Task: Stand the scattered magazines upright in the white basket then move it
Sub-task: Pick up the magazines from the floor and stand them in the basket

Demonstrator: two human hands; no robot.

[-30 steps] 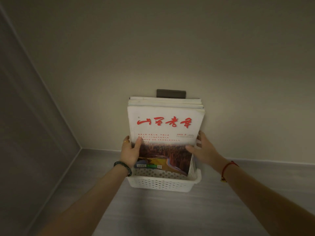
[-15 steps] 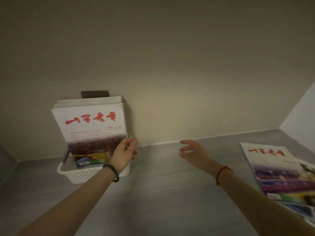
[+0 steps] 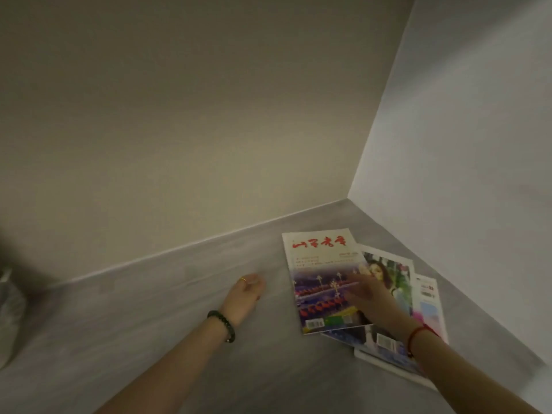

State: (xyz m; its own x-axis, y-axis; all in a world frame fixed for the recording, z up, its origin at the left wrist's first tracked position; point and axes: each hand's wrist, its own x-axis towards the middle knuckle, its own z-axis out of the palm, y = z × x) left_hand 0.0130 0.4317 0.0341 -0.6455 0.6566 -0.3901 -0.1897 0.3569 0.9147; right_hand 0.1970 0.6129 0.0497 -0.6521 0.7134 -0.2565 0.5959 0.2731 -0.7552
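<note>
Three magazines lie fanned out flat on the grey surface near the right corner. The top magazine (image 3: 321, 279) has a white cover with red characters and a night scene. A second magazine (image 3: 394, 273) with a portrait cover lies under it, and a third magazine (image 3: 428, 306) sticks out at the right. My right hand (image 3: 369, 300) hovers blurred over the top magazine with its fingers stretched out. My left hand (image 3: 246, 294) hangs loosely curled above the bare surface to the left of the pile and holds nothing. The white basket is out of view.
The grey surface (image 3: 149, 339) runs back to a beige wall (image 3: 209, 130). A pale side wall (image 3: 478, 144) closes the right side just beyond the magazines. A blurred pale object (image 3: 9, 312) shows at the far left edge.
My view has swung right, away from the basket with its upright magazines. My left hand let go of the standing magazine, and my right hand has reached over the flat pile.
</note>
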